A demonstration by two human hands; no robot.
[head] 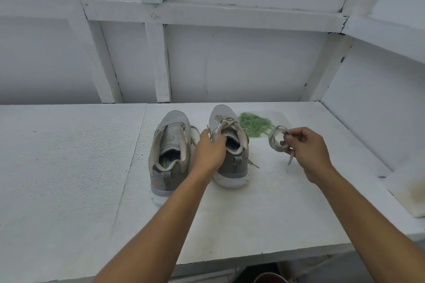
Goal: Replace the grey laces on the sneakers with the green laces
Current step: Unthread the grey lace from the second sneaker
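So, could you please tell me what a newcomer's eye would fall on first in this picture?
The hands draw the eye first: the left hand grips the collar of the right-hand sneaker mid-table, while the right hand holds a coiled grey lace just to its right. Behind them, a pile of green laces beside that sneaker's toe is the one bright colour on the white table.

Grey sneakers [170, 151] — herringbone heel tabs — green laces [253, 125], white table [69, 167]
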